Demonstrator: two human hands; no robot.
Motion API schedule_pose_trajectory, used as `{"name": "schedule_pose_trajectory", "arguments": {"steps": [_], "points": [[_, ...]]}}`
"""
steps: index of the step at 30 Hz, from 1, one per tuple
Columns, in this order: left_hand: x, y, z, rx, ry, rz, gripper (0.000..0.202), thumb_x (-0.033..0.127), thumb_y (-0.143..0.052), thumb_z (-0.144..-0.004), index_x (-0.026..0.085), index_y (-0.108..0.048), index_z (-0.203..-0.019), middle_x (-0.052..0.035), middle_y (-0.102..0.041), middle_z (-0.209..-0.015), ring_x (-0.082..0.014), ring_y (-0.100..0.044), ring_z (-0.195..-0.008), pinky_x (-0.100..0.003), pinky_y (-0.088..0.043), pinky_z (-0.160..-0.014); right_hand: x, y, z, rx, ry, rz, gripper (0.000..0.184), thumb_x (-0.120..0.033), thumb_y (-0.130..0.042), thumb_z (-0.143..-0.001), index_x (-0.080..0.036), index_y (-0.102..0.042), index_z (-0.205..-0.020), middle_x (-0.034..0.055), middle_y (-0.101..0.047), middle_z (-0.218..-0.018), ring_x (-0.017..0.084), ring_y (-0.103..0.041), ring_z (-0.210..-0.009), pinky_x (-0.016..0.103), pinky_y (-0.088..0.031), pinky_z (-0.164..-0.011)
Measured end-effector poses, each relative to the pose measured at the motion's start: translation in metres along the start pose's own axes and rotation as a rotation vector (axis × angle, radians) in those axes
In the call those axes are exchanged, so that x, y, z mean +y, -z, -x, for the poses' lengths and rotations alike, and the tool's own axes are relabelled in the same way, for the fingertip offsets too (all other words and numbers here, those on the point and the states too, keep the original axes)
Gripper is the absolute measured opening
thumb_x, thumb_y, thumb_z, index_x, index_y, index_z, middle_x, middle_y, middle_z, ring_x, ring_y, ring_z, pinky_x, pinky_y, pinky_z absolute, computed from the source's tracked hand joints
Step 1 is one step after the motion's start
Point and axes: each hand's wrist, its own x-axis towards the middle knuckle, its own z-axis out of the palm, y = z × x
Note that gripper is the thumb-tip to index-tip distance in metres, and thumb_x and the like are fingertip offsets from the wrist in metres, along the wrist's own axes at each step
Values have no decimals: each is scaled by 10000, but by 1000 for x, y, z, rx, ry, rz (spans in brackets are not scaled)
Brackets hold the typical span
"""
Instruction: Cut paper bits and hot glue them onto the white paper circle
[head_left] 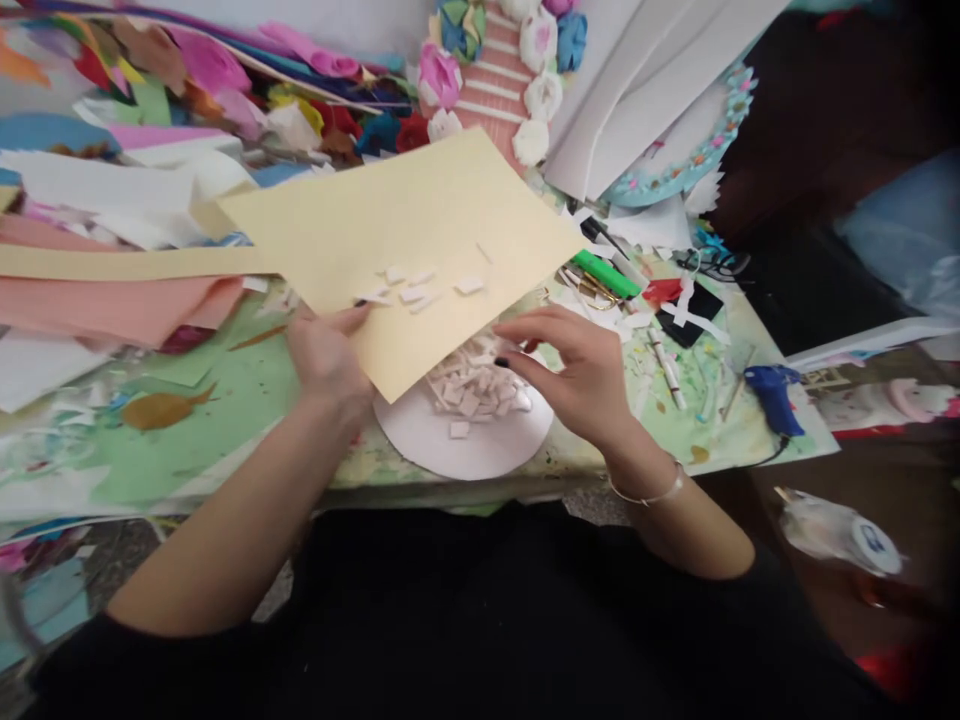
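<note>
My left hand (326,355) grips the near left edge of a pale yellow paper sheet (397,225), thumb on top, holding it lifted over the table. Several small white foam pieces (420,285) lie on the sheet. Below the sheet's near corner is a white round disc (480,445) with a heap of white foam pieces (472,385) on it. My right hand (581,375) hovers over that heap, fingers curved and reaching toward the pieces; nothing shows clearly in its grasp.
A green work mat (225,420) covers the table. A blue glue gun (772,395) lies at the right, a green cutter (604,272) and black scraps behind it. Coloured paper stacks (112,300) and paper flowers (439,75) crowd the left and back.
</note>
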Motion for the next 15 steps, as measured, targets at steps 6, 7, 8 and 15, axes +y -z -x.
{"name": "schedule_pose_trajectory", "arguments": {"steps": [6,7,8,15], "points": [[1,15,-7,68,18,33,507,-34,-508,-557,156,-595,-1019,-67,-679,-1103,-240,-655,-977,-437,-559,-864,29,-3,68,-9,61,-119,146,-134,-613,-856,-190,-684,-971,69,-673,-889,172,-624,-834,338,-539,-742],[0,17,-8,70,12,24,495,-29,-509,-554,166,-596,-1001,-62,-680,-1095,-240,-652,-989,-426,-560,-869,32,-8,74,-14,82,-127,157,-119,-603,-858,-185,-681,-977,75,-672,-888,176,-623,-842,348,-545,-747],[-1,19,-8,68,-3,12,486,-24,-513,-550,173,-596,-987,-60,-680,-1086,-240,-649,-998,-418,-561,-872,34,-13,78,-10,107,-128,161,-106,-593,-861,-181,-679,-974,80,-670,-888,179,-623,-849,354,-549,-748],[-13,26,-12,52,-63,-26,531,-8,-519,-508,145,-542,-1016,-76,-661,-1102,-229,-644,-964,-421,-555,-874,39,-20,75,2,184,-82,189,-62,-536,-870,-180,-682,-888,99,-629,-959,174,-607,-872,346,-560,-720]]}}
